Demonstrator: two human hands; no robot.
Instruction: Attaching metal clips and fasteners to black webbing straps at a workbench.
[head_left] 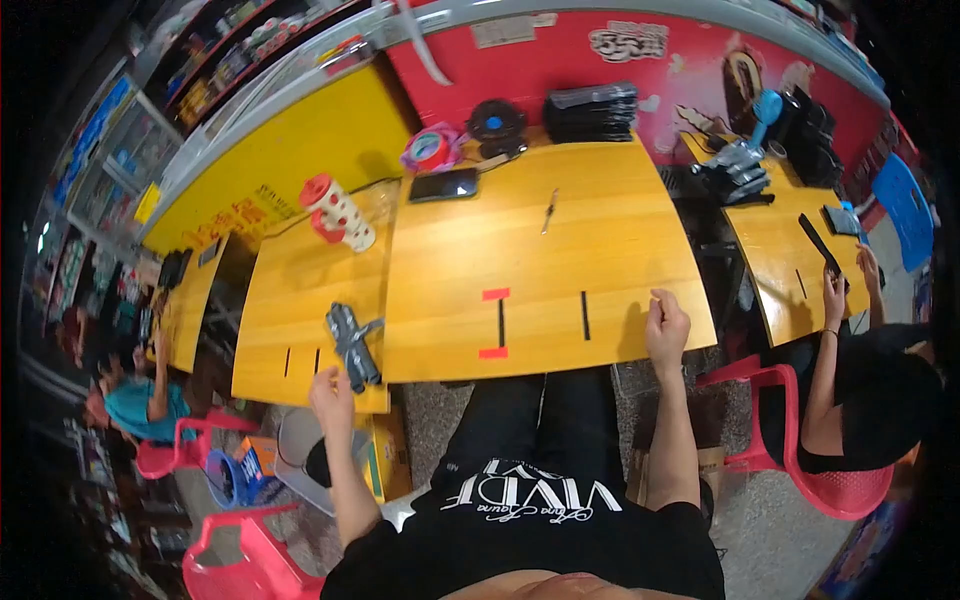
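My left hand (332,390) is at the front edge of the left table, its fingers loosely apart and holding nothing I can see. Just beyond its fingertips lies a dark grey, glossy bundle (352,345) with a short piece sticking out to the right; its kind is unclear. Over the front right of the middle table (450,255), my right hand (668,325) is loosely curled, with nothing visible in it. Between my hands, a black strip (501,322) with red tape (495,294) across its ends lies on the wood. A second black strip (586,316) is to its right.
A red-and-cream tumbler (345,215) stands at the left. Toward the back are a phone (444,185), a tape roll (430,150), a small black fan (495,122), stacked black packets (590,112) and a slender object (550,212). Other people sit at tables on both sides.
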